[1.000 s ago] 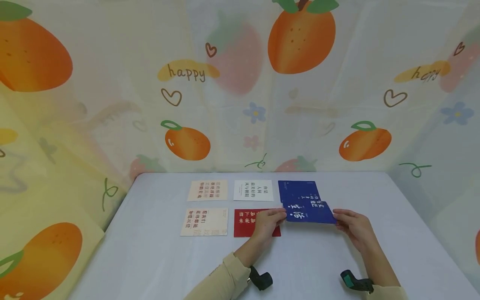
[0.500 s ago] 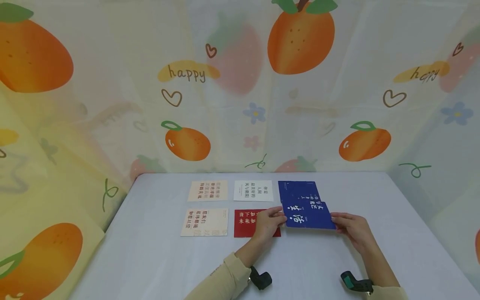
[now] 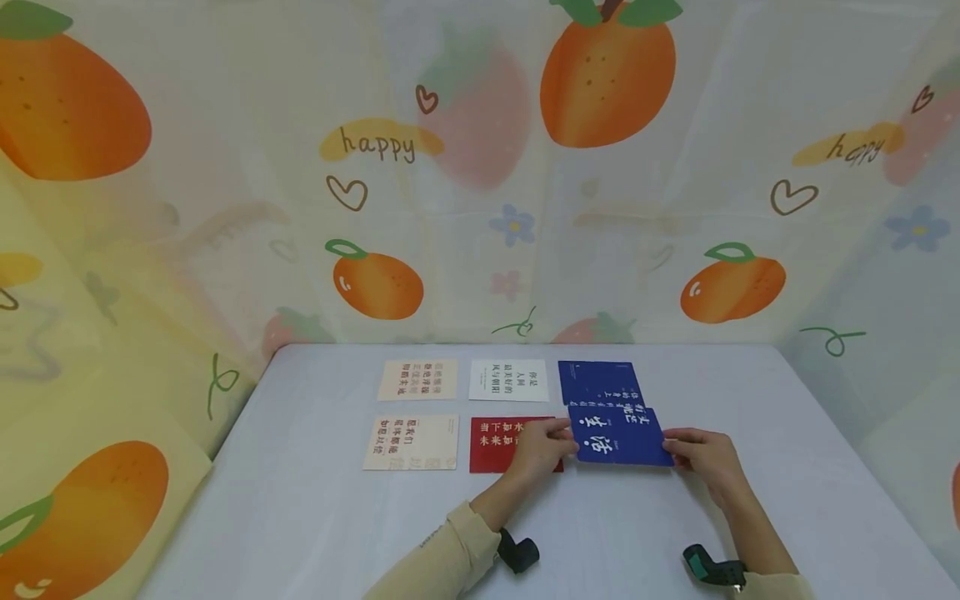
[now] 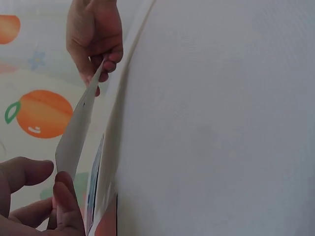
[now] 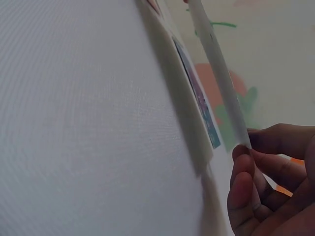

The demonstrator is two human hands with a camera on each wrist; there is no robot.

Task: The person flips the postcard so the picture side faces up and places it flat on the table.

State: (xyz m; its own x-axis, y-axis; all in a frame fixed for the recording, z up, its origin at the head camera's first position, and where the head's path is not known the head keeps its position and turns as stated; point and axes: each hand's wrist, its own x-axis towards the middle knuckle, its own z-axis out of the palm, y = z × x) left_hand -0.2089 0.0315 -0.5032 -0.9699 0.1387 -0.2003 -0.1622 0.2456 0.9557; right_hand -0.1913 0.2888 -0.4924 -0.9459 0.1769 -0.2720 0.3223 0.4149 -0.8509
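A blue card with white lettering (image 3: 622, 446) is held between both hands, raised off the table and overlapping the near edge of a second blue card (image 3: 596, 382) in the head view. The left hand (image 3: 542, 450) grips its left edge, and the right hand (image 3: 708, 462) pinches its right edge. Both wrist views show the pale underside of the held card (image 5: 224, 83), with a gap between it and the table. Under the left hand, a red card (image 3: 491, 446) lies partly hidden.
A white card (image 3: 508, 380) and two cream cards, one at the back (image 3: 417, 380) and one in front (image 3: 410, 442), lie flat on the white-covered table (image 3: 300, 517). Behind the table hangs a fruit-printed curtain (image 3: 465, 275).
Both hands have brought the held blue card a little lower and nearer the person, and its lettering faces up more squarely. The flat cards stay in place.
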